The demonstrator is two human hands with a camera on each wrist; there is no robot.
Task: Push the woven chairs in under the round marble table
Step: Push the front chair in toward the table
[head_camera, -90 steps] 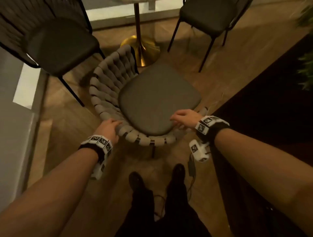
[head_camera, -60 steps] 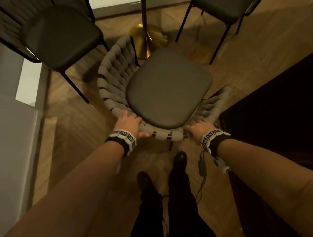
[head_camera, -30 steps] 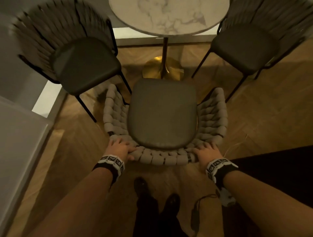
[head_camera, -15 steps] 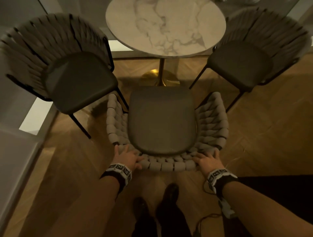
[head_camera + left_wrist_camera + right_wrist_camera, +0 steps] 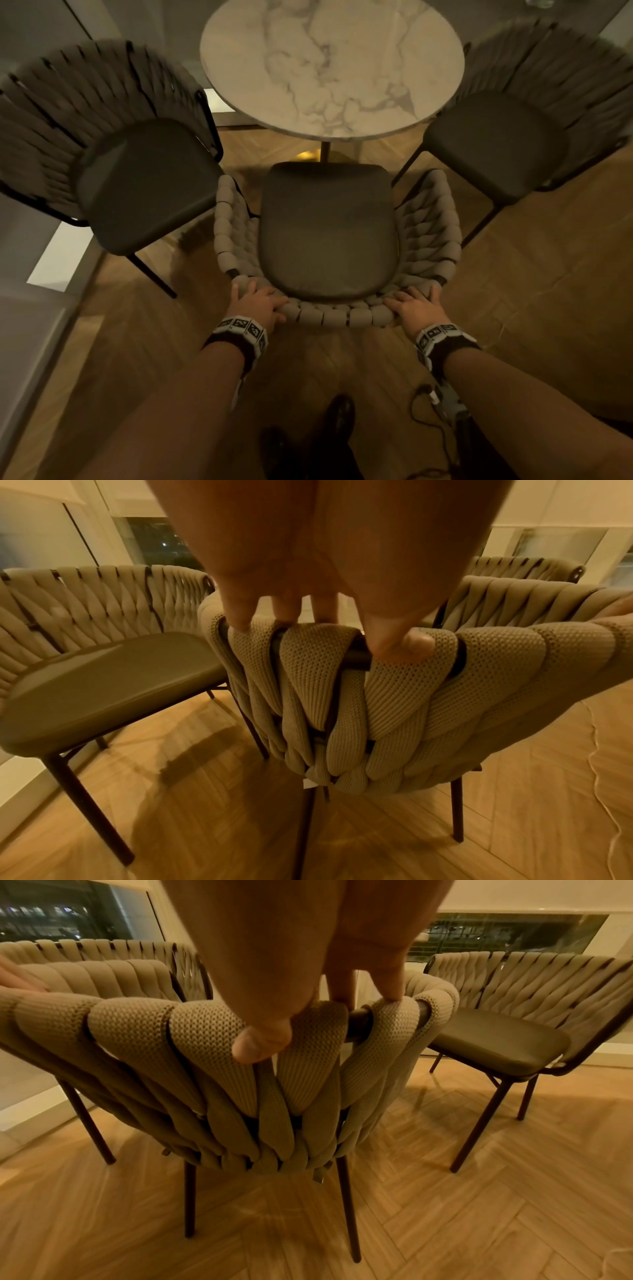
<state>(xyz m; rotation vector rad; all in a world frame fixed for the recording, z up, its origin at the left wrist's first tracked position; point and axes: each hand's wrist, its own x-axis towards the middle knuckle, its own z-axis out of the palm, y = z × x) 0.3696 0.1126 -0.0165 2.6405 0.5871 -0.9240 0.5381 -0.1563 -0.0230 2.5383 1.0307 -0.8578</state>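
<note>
The middle woven chair (image 5: 329, 233) faces the round marble table (image 5: 332, 65), its seat's front edge just short of the tabletop's near edge. My left hand (image 5: 257, 305) grips the left part of its woven backrest rim (image 5: 335, 313); my right hand (image 5: 416, 308) grips the right part. In the left wrist view the fingers (image 5: 284, 610) hook over the top rail and the thumb presses the outer weave (image 5: 394, 696). The right wrist view shows the same hold, with the thumb (image 5: 260, 1045) on the outer weave (image 5: 205, 1069).
Two more woven chairs flank the table, one at the left (image 5: 144, 185) and one at the right (image 5: 496, 144), both pulled out and close to the middle chair's arms. A gold table base (image 5: 306, 156) shows under the top. A cable (image 5: 421, 404) lies by my shoes (image 5: 339, 414).
The middle chair has swung round to face the table squarely and slid forward toward it. Both hands have stayed on the backrest rim.
</note>
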